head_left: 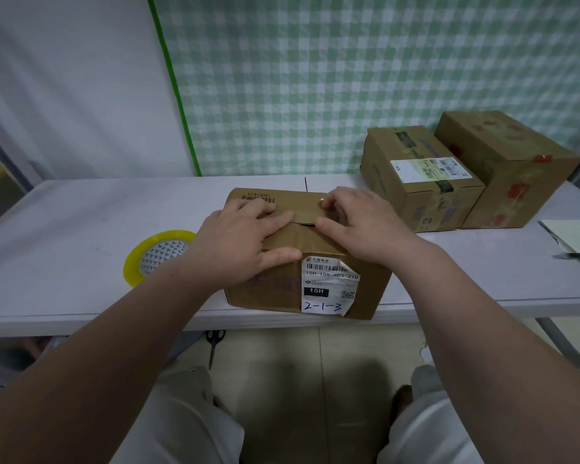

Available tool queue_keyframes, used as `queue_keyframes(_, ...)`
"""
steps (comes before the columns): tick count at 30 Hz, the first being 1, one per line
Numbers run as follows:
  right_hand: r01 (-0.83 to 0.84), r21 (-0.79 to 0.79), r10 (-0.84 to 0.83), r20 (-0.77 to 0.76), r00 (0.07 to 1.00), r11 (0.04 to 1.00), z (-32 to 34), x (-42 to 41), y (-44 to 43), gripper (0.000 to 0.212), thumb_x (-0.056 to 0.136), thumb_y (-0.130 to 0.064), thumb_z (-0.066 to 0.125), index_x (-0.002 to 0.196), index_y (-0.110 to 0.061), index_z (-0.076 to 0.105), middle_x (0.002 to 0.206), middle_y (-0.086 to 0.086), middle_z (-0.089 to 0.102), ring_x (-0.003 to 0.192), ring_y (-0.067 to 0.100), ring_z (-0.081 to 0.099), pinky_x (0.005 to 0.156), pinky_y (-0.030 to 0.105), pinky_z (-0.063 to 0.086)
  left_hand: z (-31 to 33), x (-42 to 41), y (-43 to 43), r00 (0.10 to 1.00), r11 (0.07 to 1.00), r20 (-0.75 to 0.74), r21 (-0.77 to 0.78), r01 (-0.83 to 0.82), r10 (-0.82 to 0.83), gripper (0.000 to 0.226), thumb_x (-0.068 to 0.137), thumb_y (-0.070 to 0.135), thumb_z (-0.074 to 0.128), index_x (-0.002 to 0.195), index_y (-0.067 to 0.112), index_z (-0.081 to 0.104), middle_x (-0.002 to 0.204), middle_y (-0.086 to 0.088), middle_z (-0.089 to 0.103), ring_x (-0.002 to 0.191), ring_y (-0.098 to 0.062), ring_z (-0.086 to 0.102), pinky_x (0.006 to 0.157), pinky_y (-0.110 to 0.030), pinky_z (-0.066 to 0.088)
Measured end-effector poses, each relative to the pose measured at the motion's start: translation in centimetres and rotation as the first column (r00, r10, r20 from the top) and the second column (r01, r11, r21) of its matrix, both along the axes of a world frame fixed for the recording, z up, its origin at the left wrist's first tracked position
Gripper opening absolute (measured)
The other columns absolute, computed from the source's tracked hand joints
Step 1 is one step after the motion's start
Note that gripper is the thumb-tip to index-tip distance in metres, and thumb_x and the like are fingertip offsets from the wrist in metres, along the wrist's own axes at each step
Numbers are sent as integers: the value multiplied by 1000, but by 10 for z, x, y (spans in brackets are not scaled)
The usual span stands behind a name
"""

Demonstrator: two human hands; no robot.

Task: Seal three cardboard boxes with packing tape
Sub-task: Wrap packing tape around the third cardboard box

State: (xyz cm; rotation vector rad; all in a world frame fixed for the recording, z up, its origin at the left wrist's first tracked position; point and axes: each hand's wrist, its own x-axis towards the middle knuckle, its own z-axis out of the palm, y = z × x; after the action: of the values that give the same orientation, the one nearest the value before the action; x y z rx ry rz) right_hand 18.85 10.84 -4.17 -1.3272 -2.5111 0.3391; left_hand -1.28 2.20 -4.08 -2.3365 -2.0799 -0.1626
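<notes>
Your left grip lies spread flat on the box, holding its flaps shut. Just beside it, your right grip curls over the seam; whether it pinches anything cannot be told.

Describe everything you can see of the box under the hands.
The box is worn brown cardboard, upright at the near edge of the table. Its top flaps are folded shut, with a dark gap at the seam. A white shipping label, peeling at one corner and handwritten "2-1-3", is stuck on the front. A barcode is printed on the far flap. The left hand presses flat on top; the right hand rests there with bent fingers.
</notes>
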Motion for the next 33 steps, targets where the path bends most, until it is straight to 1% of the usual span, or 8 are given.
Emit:
queue_keyframes(5, 68, -152, -107, -271, 957, 986, 8, 2, -6, 34, 92, -51, 50, 112, -26, 61, 98, -14, 53, 101, 13, 53, 84, 31, 40, 6, 3, -3, 998, 998, 50, -41, -41, 43, 89, 64, 84, 20, 144, 47, 28, 152, 15, 27, 138, -14, 19, 106, -42, 34)
queue_keyframes(8, 85, -450, -367, -589, 720, 889, 6, 13, -7, 27, 93, -52, 49, 113, -36, 57, 112, -13, 58, 102, 8, 55, 83, 28, 43, 5, -2, -7, 977, 997, 202, -6, -74, 74, 93, 58, 83, 35, 142, 43, 37, 153, 14, 27, 141, -15, 15, 111, -43, 27)
queue_keyframes(13, -33, -757, -681, -604, 413, 652, -13, 28, -3, 41, 94, -57, 41, 122, -30, 57, 110, -3, 67, 98, 17, 64, 95, 38, 49, -9, -15, -12, 758, 941, 619, 89, -328, 206, 91, 61, 67, 66, 141, 30, 42, 142, 4, 40, 132, -17, 36, 105, -30, 32)
queue_keyframes(19, 2, -722, -673, -645, 363, 692, -12, 28, -14, 23, 93, -34, 51, 91, -24, 72, 109, 1, 70, 102, 20, 60, 74, 34, 39, -18, -25, -6, 462, 852, 829, -32, -522, 314, 88, 77, 53, 68, 149, 25, 26, 145, -5, 43, 130, -23, 43, 101, -33, 36)
queue_keyframes(23, -41, -637, -557, -701, 445, 769, 5, 26, -19, 29, 98, -25, 50, 120, -38, 62, 119, -15, 63, 124, 21, 54, 99, 52, 42, -17, -36, 3, 305, 788, 891, -88, -609, 335, 81, 83, 58, 59, 148, 20, 28, 146, -8, 41, 130, -26, 43, 107, -36, 36)
queue_keyframes(25, -126, -593, -492, -752, 439, 795, 12, 23, -21, 35, 97, -25, 55, 129, -37, 57, 113, -21, 66, 117, 10, 58, 95, 37, 46, -18, -39, 7, 228, 777, 917, -125, -617, 328, 81, 83, 63, 55, 147, 20, 29, 146, -8, 41, 129, -26, 44, 107, -43, 38)
queue_keyframes(30, -198, -497, -380, -818, 431, 845, 18, 15, -23, 43, 91, -32, 64, 133, -34, 54, 114, -9, 70, 105, 6, 65, 98, 33, 50, -19, -39, 11, 128, 796, 923, -234, -558, 362, 105, 64, 85, 38, 148, 24, 25, 148, -5, 38, 131, -29, 42, 105, -52, 39)
queue_keyframes(33, -172, -470, -356, -820, 448, 866, 24, 10, -26, 45, 91, -36, 64, 134, -36, 53, 103, -14, 72, 94, 0, 68, 84, 25, 54, -11, -25, 10, 153, 831, 904, -287, -476, 400, 84, 80, 79, 32, 150, 35, 13, 150, -1, 37, 132, -28, 41, 105, -52, 38)
